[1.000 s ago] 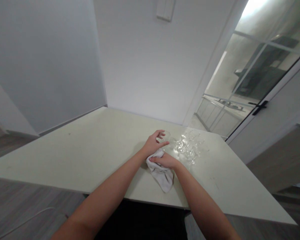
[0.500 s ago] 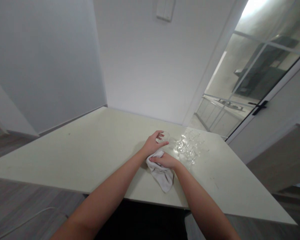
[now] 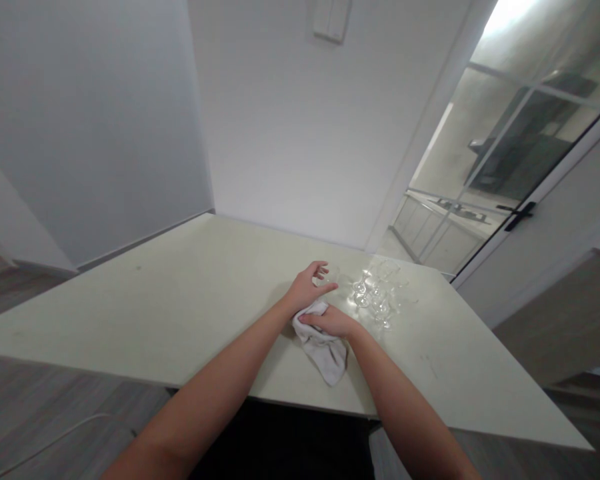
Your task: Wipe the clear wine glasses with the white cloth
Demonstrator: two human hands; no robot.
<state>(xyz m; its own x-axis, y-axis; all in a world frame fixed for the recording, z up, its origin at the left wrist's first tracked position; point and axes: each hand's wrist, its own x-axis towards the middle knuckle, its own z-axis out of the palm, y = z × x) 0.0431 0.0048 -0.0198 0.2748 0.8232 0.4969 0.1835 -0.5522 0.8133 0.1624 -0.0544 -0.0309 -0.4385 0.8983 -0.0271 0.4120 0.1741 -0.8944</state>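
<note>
White cloth (image 3: 325, 347) is bunched in the right hand (image 3: 334, 321), over the near part of the worktop (image 3: 180, 307), gripped with the thumb on top and the other fingers hidden; its loose corner trails toward the near edge. Just beyond, the left hand (image 3: 306, 288) curves its fingers and thumb around a clear glass (image 3: 333, 275) that shows only faintly. To the right, clear glassware (image 3: 375, 293) sits clustered, its separate pieces hard to tell apart
</note>
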